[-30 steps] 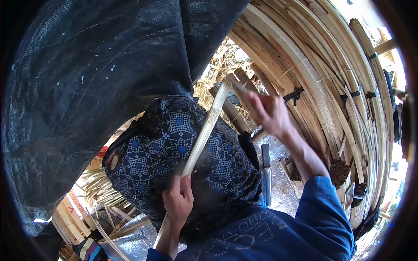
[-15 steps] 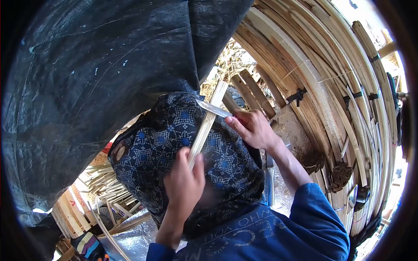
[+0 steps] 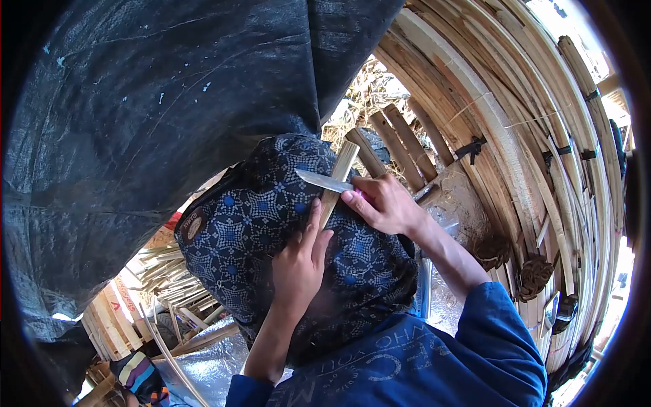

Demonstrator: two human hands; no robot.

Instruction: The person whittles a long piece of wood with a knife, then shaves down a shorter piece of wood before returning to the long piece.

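A pale split bamboo strip point(image 3: 344, 163) slants over the dark blue patterned cloth point(image 3: 230, 237) on my lap. My left hand point(image 3: 298, 268) grips its lower part, index finger stretched along it close to the blade. The strip's lower end is hidden by that hand. In my right hand point(image 3: 388, 205) is a knife point(image 3: 322, 181), its pink handle mostly covered by the fingers. The blade lies across the strip, its tip pointing left.
A large black tarp point(image 3: 169, 102) hangs at the upper left. Long bamboo and wood slats point(image 3: 502, 122) form a curved wall on the right. Cut sticks point(image 3: 176, 278) are piled at the lower left, near a silvery sheet point(image 3: 217, 359).
My left hand has moved up the strip, closer to the blade, and its index finger is now extended. The strip has slid down toward me. The knife still crosses it.
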